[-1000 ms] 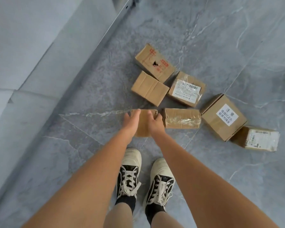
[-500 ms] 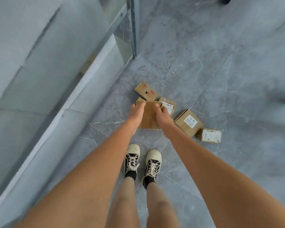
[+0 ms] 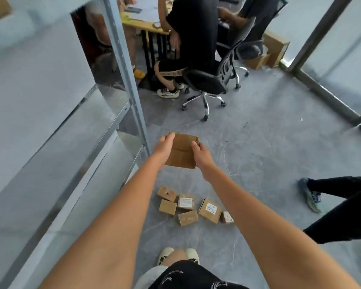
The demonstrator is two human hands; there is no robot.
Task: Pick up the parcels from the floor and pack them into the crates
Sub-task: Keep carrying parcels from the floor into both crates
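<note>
- The grey floor (image 3: pixel 269 155) fills most of the view.
- A metal shelf (image 3: pixel 121 59) stands on the left, from near to far.
- Far off, a person sits on a black chair (image 3: pixel 213 80) at a yellow bench (image 3: pixel 143 25).
- On the right, a leg in black with a shoe (image 3: pixel 310 195) stands on the floor.
- A brown box (image 3: pixel 182 152) is held up in the air, in the middle, well above the floor.
- The left hand (image 3: pixel 164 146) holds the box's left side, fingers curled over its far edge.
- The right hand (image 3: pixel 201 152) holds the box's right side, its grip clamped on too.
- Six more boxes (image 3: pixel 188 217) lie close together on the floor, near the person's feet.
- The biggest one (image 3: pixel 209 210) has a white label on top.
</note>
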